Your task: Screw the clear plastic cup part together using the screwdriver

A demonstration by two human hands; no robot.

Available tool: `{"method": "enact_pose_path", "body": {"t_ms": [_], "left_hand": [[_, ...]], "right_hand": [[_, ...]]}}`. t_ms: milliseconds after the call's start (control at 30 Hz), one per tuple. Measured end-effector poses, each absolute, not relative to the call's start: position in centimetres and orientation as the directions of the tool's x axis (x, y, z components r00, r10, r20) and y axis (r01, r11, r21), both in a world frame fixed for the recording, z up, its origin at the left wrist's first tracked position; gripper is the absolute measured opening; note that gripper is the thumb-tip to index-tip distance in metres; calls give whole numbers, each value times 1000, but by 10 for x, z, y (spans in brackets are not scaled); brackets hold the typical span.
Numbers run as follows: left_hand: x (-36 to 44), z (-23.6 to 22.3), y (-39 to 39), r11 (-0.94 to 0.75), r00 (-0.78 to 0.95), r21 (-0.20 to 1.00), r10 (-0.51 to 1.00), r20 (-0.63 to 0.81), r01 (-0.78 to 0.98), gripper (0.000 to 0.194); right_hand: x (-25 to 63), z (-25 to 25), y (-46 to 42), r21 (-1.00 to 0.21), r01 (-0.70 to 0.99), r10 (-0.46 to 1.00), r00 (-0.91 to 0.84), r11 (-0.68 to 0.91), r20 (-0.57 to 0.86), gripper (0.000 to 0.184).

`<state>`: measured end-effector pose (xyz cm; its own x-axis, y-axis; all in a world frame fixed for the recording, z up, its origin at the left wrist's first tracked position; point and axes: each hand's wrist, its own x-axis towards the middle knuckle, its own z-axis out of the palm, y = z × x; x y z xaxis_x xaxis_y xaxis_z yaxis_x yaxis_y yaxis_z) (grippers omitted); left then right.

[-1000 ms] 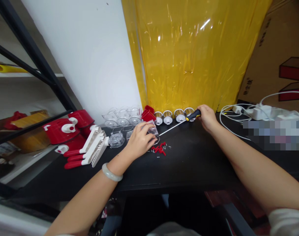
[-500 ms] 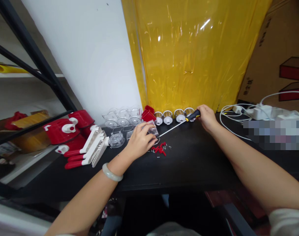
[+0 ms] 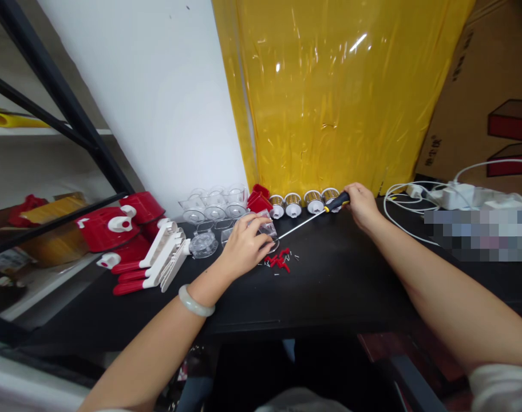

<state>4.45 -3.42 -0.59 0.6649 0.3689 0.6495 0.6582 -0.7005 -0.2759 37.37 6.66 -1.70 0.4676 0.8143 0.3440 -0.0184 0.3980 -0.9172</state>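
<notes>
My left hand (image 3: 244,245) is closed over a clear plastic part (image 3: 267,230) and presses it onto the black table (image 3: 329,286). My right hand (image 3: 361,205) grips the black and yellow handle of a long screwdriver (image 3: 325,211). Its metal shaft slants down to the left, and the tip meets the clear part beside my left fingers. Small red pieces and loose screws (image 3: 279,261) lie on the table just right of my left hand.
Clear plastic cups (image 3: 213,204) and round metal-mesh parts (image 3: 304,201) line the back of the table. Red and white plastic parts (image 3: 153,257) are piled at the left. White cables and chargers (image 3: 441,197) lie at the right, before a cardboard box (image 3: 493,97). A yellow plastic curtain (image 3: 329,91) hangs behind.
</notes>
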Motion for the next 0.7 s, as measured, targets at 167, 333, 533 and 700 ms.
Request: {"method": "enact_pose_path", "body": {"t_ms": [167, 333, 533, 700], "left_hand": [[44, -6, -35, -699, 666, -277, 372, 646, 659, 11], [45, -5, -36, -697, 670, -287, 365, 647, 657, 14], [46, -4, -37, -698, 672, -284, 372, 640, 657, 15], [45, -6, -35, -708, 689, -277, 394, 609, 649, 15]], "right_hand": [[373, -17, 65, -918, -29, 815, 470, 396, 337, 6], [372, -15, 63, -917, -35, 818, 468, 397, 336, 7], [372, -13, 62, -920, -12, 811, 475, 393, 341, 7], [372, -14, 60, -923, 80, 808, 459, 377, 370, 10]]}}
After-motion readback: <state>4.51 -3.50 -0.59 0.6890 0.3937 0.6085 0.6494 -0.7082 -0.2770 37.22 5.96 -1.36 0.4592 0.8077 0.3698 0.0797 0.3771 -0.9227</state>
